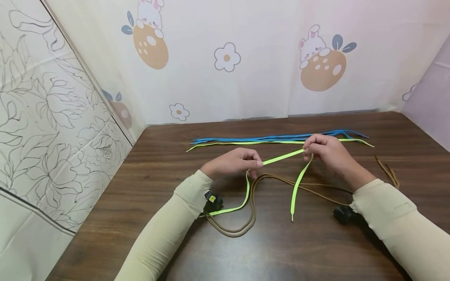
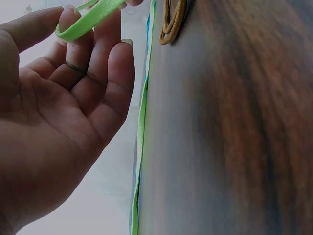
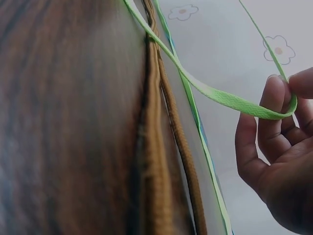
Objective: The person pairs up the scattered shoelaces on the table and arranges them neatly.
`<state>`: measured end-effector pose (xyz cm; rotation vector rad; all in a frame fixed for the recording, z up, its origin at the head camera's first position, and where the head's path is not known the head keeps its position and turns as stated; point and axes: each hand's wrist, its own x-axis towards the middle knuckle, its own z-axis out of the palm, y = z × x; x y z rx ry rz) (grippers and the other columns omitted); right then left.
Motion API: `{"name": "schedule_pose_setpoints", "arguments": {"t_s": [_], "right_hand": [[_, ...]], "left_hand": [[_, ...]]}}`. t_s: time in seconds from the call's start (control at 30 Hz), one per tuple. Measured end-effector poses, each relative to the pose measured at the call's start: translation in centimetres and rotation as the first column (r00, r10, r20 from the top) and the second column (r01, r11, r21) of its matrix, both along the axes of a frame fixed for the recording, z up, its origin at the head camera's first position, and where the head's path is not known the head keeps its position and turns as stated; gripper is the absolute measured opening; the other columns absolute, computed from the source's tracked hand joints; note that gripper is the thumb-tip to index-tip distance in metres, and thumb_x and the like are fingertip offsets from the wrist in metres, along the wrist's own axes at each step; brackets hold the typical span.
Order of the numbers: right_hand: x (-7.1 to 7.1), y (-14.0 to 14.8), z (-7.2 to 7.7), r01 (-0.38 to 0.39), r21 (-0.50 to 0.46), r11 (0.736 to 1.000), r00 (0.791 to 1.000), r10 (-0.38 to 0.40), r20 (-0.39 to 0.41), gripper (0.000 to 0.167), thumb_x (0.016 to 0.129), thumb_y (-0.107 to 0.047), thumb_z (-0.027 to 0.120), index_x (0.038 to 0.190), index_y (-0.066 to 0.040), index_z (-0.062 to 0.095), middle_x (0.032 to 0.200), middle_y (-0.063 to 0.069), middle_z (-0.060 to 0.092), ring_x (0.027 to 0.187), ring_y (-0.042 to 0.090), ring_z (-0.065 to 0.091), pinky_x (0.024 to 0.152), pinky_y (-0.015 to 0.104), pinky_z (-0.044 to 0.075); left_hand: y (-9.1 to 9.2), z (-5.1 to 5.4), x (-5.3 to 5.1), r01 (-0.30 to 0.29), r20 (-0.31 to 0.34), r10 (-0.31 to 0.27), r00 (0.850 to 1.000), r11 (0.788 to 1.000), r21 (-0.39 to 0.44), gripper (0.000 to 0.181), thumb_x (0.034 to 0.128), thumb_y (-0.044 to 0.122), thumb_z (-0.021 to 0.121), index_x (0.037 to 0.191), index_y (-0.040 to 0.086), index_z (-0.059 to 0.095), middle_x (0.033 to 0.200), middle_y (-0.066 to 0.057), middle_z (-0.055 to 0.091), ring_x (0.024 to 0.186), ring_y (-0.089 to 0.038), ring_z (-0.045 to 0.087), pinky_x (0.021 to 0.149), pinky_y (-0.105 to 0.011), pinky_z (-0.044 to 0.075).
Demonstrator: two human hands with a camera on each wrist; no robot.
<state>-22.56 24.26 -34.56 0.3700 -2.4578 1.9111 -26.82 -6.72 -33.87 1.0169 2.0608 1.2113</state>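
A flat neon-yellow shoelace is stretched between both hands above the table. My left hand pinches it between thumb and fingers, and its tail hangs down to the table by the left wrist. On the other side my right hand pinches the lace higher up, its free end dangling with the tip low. In the left wrist view the lace loops over the fingertips; in the right wrist view the lace bends round the pinching fingers. Beneath the hands lies a doubled brown cord, partly hidden by the sleeves.
Along the back of the wooden table lie several blue laces and another neon-yellow lace. The brown cord's ends rest at the right. Behind the table hangs a printed curtain.
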Motion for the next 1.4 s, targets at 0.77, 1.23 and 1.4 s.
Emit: {"name": "schedule_pose_setpoints", "arguments": {"t_s": [0.77,1.23,1.4], "right_hand": [[-0.1,1.0,0.1,0.138,0.009,0.99,0.989,-0.138,0.061,0.012,0.098,-0.007,0.057,0.095,0.003,0.063,0.08,0.002,0.065,0.074,0.022,0.066,0.067,0.034,0.052],[-0.3,1.5,-0.1,0.133,-0.061,0.989,0.989,-0.129,0.07,0.014,0.1,-0.008,0.056,0.098,0.004,0.063,0.082,0.001,0.066,0.07,0.018,0.066,0.066,0.029,0.054],[-0.5,1.6,0.0,0.142,-0.102,0.985,0.988,-0.135,0.074,0.011,0.099,-0.006,0.057,0.095,-0.001,0.066,0.083,0.001,0.066,0.068,0.015,0.066,0.066,0.027,0.054]], "left_hand": [[-1.6,-0.8,-1.1,-0.06,-0.001,0.06,0.998,0.998,0.036,0.041,0.1036,0.036,0.057,0.08,0.003,0.058,0.08,-0.014,0.064,0.081,-0.029,0.067,0.073,-0.034,0.048],[-1.9,-1.1,-1.5,-0.153,0.016,0.152,0.988,0.986,0.064,0.043,0.1043,0.041,0.053,0.082,0.004,0.055,0.076,-0.012,0.056,0.082,-0.031,0.069,0.079,-0.04,0.05],[-2.1,-1.1,-1.7,-0.194,0.011,0.194,0.981,0.976,0.097,0.04,0.1036,0.039,0.056,0.084,0.004,0.055,0.077,-0.011,0.054,0.082,-0.031,0.068,0.082,-0.041,0.051]]}}
